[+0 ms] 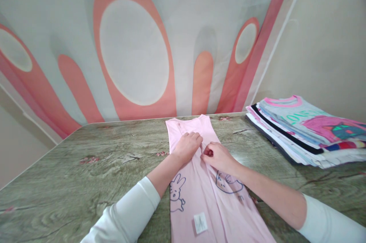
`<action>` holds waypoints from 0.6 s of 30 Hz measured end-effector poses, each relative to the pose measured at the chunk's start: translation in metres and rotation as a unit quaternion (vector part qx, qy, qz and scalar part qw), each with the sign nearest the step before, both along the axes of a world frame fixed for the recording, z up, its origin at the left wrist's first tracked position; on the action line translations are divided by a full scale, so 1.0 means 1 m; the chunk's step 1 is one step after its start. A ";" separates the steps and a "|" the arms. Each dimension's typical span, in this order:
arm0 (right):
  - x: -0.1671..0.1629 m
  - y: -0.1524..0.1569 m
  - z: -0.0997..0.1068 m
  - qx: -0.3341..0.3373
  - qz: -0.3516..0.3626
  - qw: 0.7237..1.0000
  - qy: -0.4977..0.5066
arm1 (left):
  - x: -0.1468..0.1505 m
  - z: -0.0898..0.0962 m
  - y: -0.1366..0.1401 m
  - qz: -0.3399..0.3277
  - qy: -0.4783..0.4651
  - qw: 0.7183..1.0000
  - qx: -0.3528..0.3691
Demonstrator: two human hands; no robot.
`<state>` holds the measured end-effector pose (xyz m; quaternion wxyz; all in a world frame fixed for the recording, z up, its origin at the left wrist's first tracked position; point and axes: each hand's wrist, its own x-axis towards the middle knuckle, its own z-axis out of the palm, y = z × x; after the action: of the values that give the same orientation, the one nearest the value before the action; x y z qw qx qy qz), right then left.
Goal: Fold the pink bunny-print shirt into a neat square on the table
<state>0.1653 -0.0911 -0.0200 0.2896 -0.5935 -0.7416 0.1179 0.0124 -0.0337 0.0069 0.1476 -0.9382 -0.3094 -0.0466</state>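
Observation:
A pink sleeveless garment (197,197) lies lengthwise on the table, its neck end at the far edge. Both sides are folded in toward a seam down the middle. Blue line drawings of a rabbit (177,193) and another figure mark the cloth, and a white care label (200,223) shows near the front. My left hand (188,145) rests on the upper part with its fingers curled onto the fold. Just to its right, my right hand (219,157) pinches the cloth by the middle line. The garment's lower end runs out of view.
The wood-patterned table (85,182) has small pink flower prints. At the right stands a stack of folded clothes (303,132), with a grey, pink-collared shirt on top. A wall covering (183,25) with coral and white shapes rises behind the table's far edge.

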 end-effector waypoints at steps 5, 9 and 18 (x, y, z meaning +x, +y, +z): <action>0.000 0.000 -0.001 -0.017 -0.003 1.000 0.015 | 0.000 -0.001 0.000 -0.002 -0.012 1.000 0.013; 0.001 -0.001 0.000 -0.013 -0.002 1.000 0.022 | 0.000 -0.003 0.000 -0.005 -0.032 0.999 0.025; -0.002 -0.001 0.001 -0.009 -0.020 1.000 -0.002 | -0.001 -0.001 0.000 -0.008 -0.026 0.999 0.020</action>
<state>0.1634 -0.0918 -0.0188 0.2851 -0.6107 -0.7293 0.1178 0.0113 -0.0336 0.0062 0.1578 -0.9361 -0.3044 -0.0783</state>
